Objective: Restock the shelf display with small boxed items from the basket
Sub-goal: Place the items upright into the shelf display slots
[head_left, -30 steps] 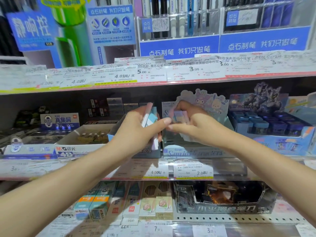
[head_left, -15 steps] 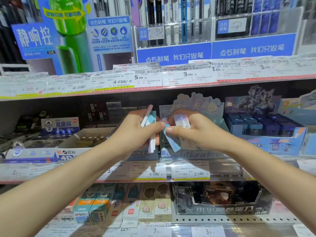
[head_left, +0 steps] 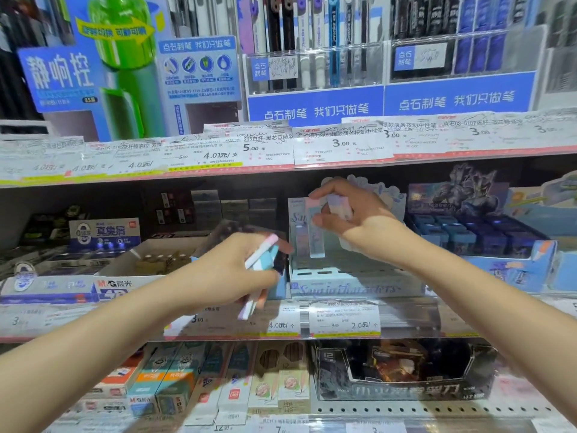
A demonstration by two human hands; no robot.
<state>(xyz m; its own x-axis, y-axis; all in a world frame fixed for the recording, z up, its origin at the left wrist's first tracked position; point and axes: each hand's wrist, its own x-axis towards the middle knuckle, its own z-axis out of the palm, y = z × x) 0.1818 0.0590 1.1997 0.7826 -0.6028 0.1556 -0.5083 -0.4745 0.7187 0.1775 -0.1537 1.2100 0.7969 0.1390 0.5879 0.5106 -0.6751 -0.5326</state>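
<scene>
My left hand (head_left: 228, 273) is closed around a bundle of slim pastel boxes (head_left: 260, 254), pink, white and blue, in front of the middle shelf. My right hand (head_left: 352, 220) is higher and to the right, over the light-blue character display tray (head_left: 356, 285). It pinches small pastel boxes (head_left: 338, 204) between thumb and fingers. A tall slim box (head_left: 315, 232) stands upright in the tray just below those fingers; whether the fingers touch it is unclear. The basket is out of view.
A white open carton (head_left: 150, 260) sits left of the tray, a blue display of dark boxes (head_left: 480, 239) to its right. Price labels (head_left: 343, 320) line the shelf edge. Pen racks (head_left: 315, 67) stand above, eraser boxes (head_left: 187, 382) and a black display carton (head_left: 402, 373) below.
My hands have separated. The right hand carried small boxes up and right over the blue tray. The left hand dropped slightly with its bundle.
</scene>
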